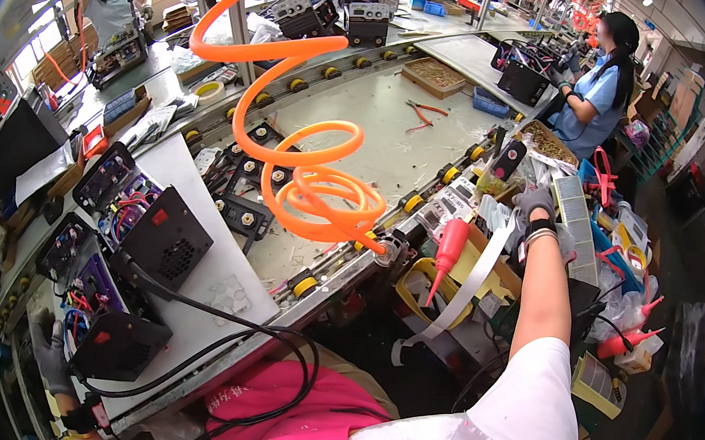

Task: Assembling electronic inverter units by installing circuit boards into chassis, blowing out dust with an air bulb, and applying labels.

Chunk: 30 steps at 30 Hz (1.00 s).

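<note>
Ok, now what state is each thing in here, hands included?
Near unit: open, wires exposed.
Next unit: open, wires exposed.
Cable: slack, looped.
Hose: coiled.
Pliers: lying down, handles spread.
Bottle: nozzle on; fill level can't be told.
Strip: hanging loose, lower end bent.
Left hand: gloved, beside the near unit; grip unclear.
Right hand: gloved, near the strip's upper end; grip unclear.

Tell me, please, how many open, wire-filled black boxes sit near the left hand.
2: one black box beside the grey-gloved left hand, another black box just beyond.
</note>
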{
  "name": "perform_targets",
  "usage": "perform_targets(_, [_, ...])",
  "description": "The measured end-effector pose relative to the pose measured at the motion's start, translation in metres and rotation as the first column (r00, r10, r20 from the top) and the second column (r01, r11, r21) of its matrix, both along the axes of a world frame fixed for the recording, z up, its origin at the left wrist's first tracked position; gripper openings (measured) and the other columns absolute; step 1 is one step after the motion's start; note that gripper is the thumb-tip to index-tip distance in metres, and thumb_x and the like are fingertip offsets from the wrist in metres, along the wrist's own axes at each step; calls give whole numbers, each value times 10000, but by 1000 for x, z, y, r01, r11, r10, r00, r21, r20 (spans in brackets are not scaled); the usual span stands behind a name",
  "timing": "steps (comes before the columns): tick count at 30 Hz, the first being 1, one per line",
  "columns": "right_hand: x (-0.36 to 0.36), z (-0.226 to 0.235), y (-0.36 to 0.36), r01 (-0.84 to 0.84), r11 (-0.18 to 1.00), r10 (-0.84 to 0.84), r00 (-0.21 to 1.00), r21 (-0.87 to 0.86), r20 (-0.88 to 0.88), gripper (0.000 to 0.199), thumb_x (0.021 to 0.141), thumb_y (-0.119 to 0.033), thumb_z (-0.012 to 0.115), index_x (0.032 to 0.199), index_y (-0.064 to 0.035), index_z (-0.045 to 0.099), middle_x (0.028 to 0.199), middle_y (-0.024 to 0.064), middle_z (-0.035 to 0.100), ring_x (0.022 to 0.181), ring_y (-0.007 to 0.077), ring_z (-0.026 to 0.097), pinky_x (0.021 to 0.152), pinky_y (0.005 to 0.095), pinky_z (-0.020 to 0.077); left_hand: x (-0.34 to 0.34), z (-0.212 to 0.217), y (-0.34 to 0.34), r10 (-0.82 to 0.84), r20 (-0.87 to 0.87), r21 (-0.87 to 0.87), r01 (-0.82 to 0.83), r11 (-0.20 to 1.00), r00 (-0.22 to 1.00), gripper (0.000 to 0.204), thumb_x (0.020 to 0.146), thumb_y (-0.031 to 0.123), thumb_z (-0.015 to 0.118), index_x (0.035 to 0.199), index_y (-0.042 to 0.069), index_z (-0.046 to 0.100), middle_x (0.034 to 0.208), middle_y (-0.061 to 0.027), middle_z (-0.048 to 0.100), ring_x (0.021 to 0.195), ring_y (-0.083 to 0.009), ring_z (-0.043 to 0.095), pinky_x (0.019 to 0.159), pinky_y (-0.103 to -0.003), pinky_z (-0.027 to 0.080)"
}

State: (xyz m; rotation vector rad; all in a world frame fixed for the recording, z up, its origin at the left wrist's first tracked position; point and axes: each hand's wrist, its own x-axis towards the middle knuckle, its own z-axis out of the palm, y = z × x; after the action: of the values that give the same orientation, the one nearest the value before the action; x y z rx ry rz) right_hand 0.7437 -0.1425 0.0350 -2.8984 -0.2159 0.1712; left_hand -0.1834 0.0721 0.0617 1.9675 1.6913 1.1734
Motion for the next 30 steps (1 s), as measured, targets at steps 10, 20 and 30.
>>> perform_targets(10, [-21, 43, -46, -191, -208, -149, 976, 959, 162, 382, 737, 49, 690, 1101, -18, 598, 880, 38, 621, 737, 138, 601, 656, 277, 505, 52, 44, -47, -8, 228, 147, -26, 989, 974, 323, 952, 123, 536, 1239, -25, 524, 1200, -112, 577, 1113, -179, 537, 977, -319, 397])
perform_targets(20, [-399, 137, -7, -617, -525, 712, 59, 586, 700, 268, 818, -74, 631, 1075, 6, 638, 797, 97, 626, 718, 241, 624, 632, 364, 494, 229, 89, -178, -656, 225, -36, 679, 733, 720, 840, 795, 643, 587, 1229, -70, 490, 1152, -199, 587, 1085, -311, 550, 983, -406, 375])
perform_targets(30, [-528, 74, 4, 13, -66, 826, -561, 998, 62, 484, 895, -88, 598, 1293, 0, 339, 1114, 129, 556, 991, 174, 606, 823, 298, 505, 215, 86, -204, -398, 866, 263, 401, 878, 303, 636, 952, 451, 437, 1395, 6, 334, 973, -137, 599, 935, -266, 607, 806, -376, 510])
